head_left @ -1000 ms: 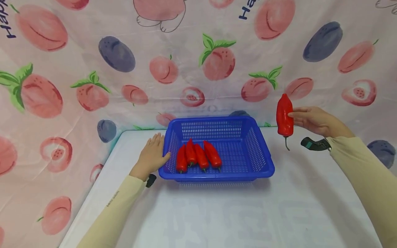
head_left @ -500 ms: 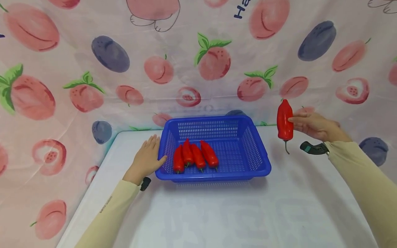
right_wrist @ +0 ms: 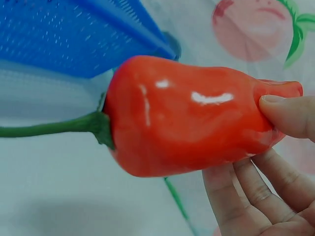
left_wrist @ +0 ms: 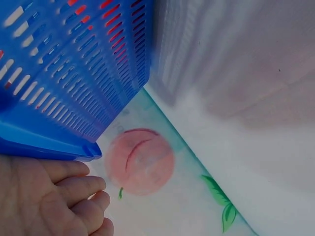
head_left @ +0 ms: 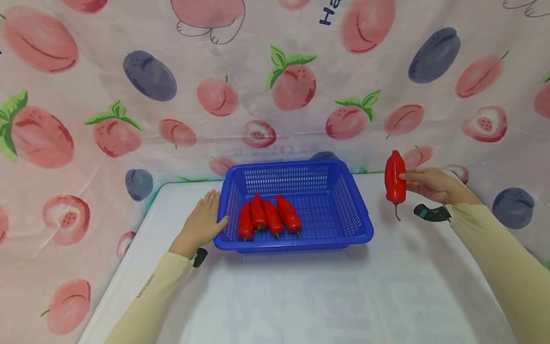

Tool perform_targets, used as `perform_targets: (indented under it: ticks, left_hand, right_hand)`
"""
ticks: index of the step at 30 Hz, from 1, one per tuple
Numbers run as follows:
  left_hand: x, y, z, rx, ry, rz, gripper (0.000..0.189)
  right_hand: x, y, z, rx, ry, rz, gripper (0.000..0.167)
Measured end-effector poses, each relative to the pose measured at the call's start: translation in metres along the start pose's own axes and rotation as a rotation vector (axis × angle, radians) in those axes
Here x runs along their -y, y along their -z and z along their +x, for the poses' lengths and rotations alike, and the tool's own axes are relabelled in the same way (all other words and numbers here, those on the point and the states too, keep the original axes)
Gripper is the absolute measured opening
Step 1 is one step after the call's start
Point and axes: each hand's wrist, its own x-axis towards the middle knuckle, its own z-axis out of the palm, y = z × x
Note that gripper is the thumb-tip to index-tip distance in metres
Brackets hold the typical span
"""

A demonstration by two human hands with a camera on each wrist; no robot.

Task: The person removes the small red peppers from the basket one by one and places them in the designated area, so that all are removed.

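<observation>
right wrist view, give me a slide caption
Right hand pinching a red pepper, green stem pointing to frame left, part of a blue basket at upper left.

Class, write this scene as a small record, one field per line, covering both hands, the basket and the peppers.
Left hand: rests at the left rim of the blue basket
Right hand: pinches one red pepper, stem end downward in the head view
Held pepper's position: outside the basket, to its right
Peppers in basket: four, red, toward the left side
Surface: white table
Backdrop: fruit-print cloth
</observation>
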Motion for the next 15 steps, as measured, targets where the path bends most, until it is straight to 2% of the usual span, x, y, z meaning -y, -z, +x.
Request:
perform_targets:
  ticks: [3,7,12,14,15]
  left_hand:
    - [0.0,0.0,-0.001,0.001,0.004,-0.006,0.074]
    - [0.001,-0.001,-0.001,0.0,0.008,-0.006,0.074]
    - [0.002,-0.003,0.0,-0.004,0.006,-0.006,0.074]
    - [0.002,-0.004,0.001,-0.007,0.003,-0.005,0.073]
    - [0.002,-0.004,0.001,-0.008,0.002,-0.005,0.073]
  right_hand:
    - [-0.008,0.006,0.003,-0.009,-0.011,-0.051,0.039]
    - [-0.021,0.015,0.007,-0.02,-0.016,-0.114,0.01]
    - [-0.036,0.023,0.011,-0.045,-0.05,-0.154,0.006]
    - [-0.041,0.024,0.013,-0.055,-0.065,-0.16,0.013]
    - [-0.043,0.025,0.014,-0.061,-0.07,-0.165,0.023]
